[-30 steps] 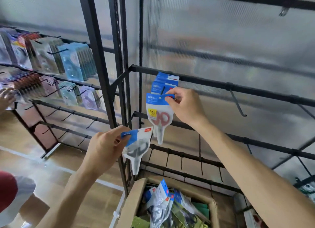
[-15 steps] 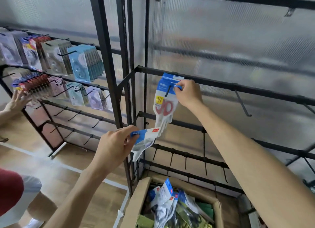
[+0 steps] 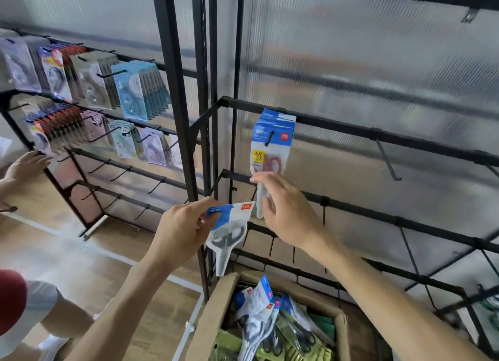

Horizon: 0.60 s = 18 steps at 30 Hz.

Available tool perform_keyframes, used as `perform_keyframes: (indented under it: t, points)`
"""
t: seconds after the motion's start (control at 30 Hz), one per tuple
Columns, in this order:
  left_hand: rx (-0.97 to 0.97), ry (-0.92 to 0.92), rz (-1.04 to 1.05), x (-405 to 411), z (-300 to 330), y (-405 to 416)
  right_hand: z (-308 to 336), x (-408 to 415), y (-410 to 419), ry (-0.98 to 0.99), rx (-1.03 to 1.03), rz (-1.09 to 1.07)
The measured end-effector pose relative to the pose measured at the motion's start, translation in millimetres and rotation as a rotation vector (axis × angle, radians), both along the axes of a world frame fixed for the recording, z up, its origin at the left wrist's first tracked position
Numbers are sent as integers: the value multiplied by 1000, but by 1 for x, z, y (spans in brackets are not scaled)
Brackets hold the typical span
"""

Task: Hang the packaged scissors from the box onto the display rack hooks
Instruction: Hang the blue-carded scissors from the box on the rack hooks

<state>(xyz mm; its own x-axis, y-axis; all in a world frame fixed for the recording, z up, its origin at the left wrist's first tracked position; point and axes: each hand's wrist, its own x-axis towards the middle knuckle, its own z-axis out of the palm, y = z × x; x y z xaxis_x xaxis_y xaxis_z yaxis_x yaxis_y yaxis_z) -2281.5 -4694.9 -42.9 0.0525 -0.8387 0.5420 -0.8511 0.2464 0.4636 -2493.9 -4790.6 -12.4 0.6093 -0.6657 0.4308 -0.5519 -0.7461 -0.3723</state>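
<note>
The tall black metal display rack point(image 3: 351, 125) is filling the view. At six o'clock the brown cardboard box point(image 3: 213, 314) is holding packaged scissors. A blue-topped stack of scissor packs point(image 3: 272, 141) is hanging from a hook at twelve o'clock, long axis vertical, tips down. The right hand point(image 3: 286, 212) is hovering (fingers spread, holding nothing). The left hand point(image 3: 183, 231) is pinching a grey-handled scissor pack point(image 3: 229, 231), tips pointing toward six o'clock.

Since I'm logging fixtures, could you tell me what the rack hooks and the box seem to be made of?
The rack hook looks like thin metal rod with a matte black coating, judging by its slim, rigid shape. The box looks like plain brown corrugated cardboard, unprinted, with a dull, thick wall.
</note>
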Motion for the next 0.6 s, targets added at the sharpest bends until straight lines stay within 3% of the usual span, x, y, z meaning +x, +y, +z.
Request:
perform_keyframes:
  t: [0.17, 0.4, 0.6]
  points:
    - [35, -27, -12, -6, -1, 1, -28, -5, 28, 3, 183, 38]
    - [62, -7, -17, -9, 1, -3, -29, -2, 25, -131, 53, 22]
    - [-2, 149, -37, -7, 17, -2, 3, 2, -1, -214, 32, 4]
